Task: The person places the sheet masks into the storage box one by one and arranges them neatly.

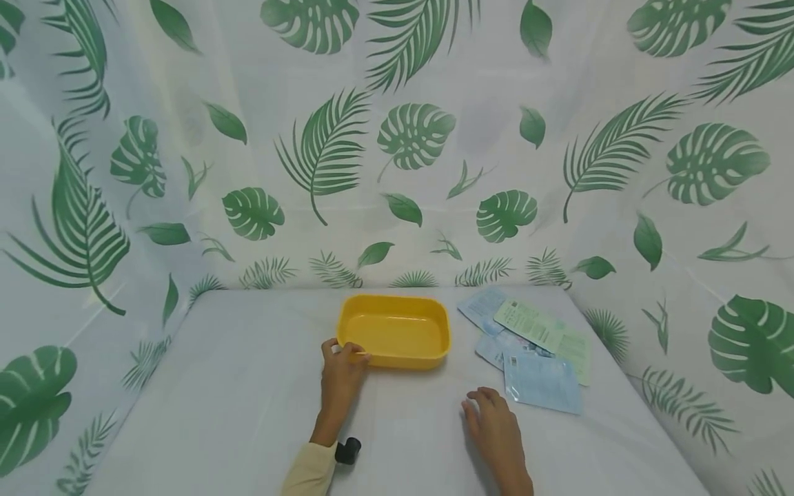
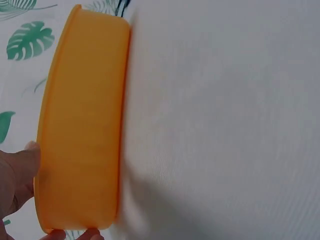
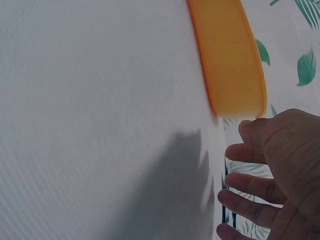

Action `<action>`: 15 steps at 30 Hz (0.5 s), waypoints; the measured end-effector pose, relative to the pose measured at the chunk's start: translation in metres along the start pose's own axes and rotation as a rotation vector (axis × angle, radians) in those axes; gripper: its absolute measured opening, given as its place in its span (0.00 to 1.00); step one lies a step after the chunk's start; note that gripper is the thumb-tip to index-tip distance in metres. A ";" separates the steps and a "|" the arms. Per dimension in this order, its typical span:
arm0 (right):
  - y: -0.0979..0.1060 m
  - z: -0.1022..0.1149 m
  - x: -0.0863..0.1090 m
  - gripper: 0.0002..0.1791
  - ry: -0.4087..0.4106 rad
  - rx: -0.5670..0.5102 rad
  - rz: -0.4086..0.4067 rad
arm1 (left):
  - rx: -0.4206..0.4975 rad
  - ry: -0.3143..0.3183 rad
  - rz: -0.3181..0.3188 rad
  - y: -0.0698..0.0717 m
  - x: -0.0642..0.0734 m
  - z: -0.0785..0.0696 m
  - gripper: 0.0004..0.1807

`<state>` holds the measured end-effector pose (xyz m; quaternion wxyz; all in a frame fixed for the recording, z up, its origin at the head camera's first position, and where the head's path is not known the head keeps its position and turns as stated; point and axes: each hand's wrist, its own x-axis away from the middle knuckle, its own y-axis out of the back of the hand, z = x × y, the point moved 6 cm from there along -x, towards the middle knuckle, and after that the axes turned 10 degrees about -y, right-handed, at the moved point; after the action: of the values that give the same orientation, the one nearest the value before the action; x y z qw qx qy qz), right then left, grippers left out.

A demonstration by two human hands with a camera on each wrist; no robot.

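A yellow rectangular plastic tray (image 1: 394, 335) sits on the white table toward the back, with nothing in it. My left hand (image 1: 341, 377) grips its near left corner, the thumb over the rim (image 2: 38, 150) and fingertips around the left end in the left wrist view. Lower right, my right hand (image 1: 496, 428) hovers over the table with relaxed, spread fingers and holds nothing. It is apart from the tray, just left of a light blue flat sachet (image 1: 542, 382).
Right of the tray, several flat sachets overlap in a loose pile, among them a green one (image 1: 540, 329) and another blue one (image 1: 484, 307). White cloth (image 1: 236, 386) covers the table. Leaf-printed curtains (image 1: 459, 227) close in the back and both sides.
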<state>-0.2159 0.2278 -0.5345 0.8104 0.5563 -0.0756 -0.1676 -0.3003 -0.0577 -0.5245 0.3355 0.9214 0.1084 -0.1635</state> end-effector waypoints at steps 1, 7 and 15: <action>0.002 -0.003 -0.003 0.14 -0.005 -0.002 -0.009 | 0.009 -0.001 0.005 -0.002 -0.001 -0.002 0.11; 0.019 -0.037 -0.021 0.16 -0.139 -0.007 -0.092 | 0.088 0.000 0.020 -0.003 -0.005 -0.003 0.19; 0.032 -0.105 -0.040 0.26 -0.485 -0.058 -0.094 | 0.259 0.061 0.220 -0.017 -0.006 0.021 0.41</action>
<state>-0.2145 0.3441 -0.5408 0.7756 0.4791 -0.2371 -0.3358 -0.3161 -0.0591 -0.5468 0.2263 0.9678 -0.0048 -0.1103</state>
